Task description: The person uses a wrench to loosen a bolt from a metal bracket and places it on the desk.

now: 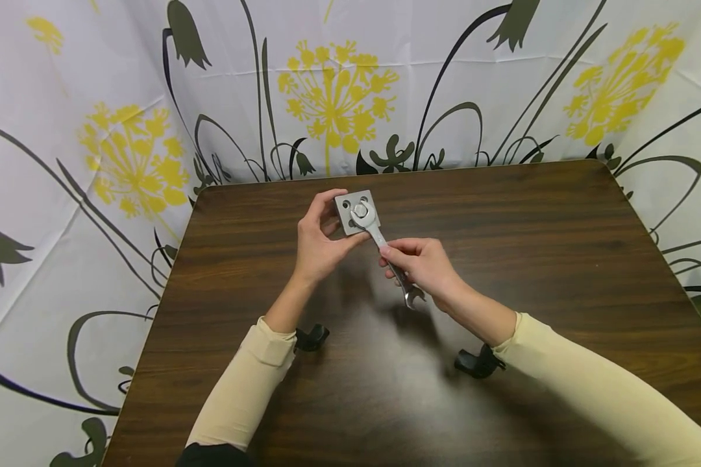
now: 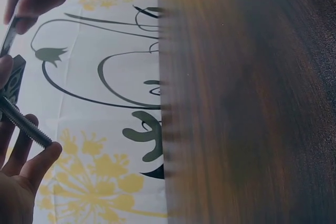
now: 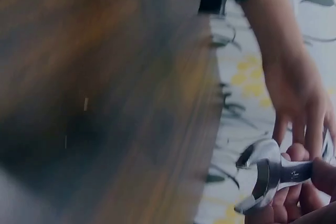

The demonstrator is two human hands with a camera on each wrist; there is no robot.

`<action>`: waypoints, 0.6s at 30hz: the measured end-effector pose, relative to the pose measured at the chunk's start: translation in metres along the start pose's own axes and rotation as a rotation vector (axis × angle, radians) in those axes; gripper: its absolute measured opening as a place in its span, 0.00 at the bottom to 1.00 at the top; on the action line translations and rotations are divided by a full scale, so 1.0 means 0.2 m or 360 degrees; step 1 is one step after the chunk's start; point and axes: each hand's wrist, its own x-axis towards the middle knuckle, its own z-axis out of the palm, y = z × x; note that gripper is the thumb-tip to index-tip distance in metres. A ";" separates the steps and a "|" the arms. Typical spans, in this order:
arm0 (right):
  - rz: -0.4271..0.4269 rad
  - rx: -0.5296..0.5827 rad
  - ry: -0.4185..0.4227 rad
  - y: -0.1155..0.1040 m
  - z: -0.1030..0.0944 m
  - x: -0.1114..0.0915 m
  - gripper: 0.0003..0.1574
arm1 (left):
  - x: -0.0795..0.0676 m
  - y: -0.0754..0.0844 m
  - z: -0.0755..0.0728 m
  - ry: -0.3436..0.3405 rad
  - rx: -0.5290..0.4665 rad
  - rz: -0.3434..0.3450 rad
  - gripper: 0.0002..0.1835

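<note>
My left hand (image 1: 317, 243) holds a square grey metal block (image 1: 343, 215) by its edges, fingers behind the far side and thumb along the near edge. A hex bolt head (image 1: 360, 210) shows on its face among several round holes. From the block's other side sticks a threaded bolt shank (image 2: 29, 128), with a left fingertip at its end in the left wrist view. My right hand (image 1: 425, 263) grips the middle of a silver combination wrench (image 1: 374, 231). One wrench end sits round the bolt head; the open-jawed end (image 3: 268, 177) points back toward me.
Below the hands lies a dark wood-grain table (image 1: 239, 259). A white curtain (image 1: 233, 97) with yellow and grey flowers hangs along its back and sides. Black camera mounts (image 1: 480, 362) are worn at both wrists, over cream sleeves (image 1: 590, 383).
</note>
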 end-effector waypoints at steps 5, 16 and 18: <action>-0.0267 -0.0310 -0.0004 -0.01 -0.10 0.05 0.16 | 0.00 0.00 0.00 -0.0008 -0.0030 -0.0011 0.38; -0.0590 -0.0927 -0.0154 -0.07 -0.22 0.17 0.23 | 0.01 -0.01 -0.03 -0.0054 -0.0106 -0.0035 0.38; -0.0614 -0.0988 -0.0126 -0.08 -0.22 0.19 0.23 | 0.01 -0.01 -0.03 -0.0060 -0.0108 -0.0036 0.39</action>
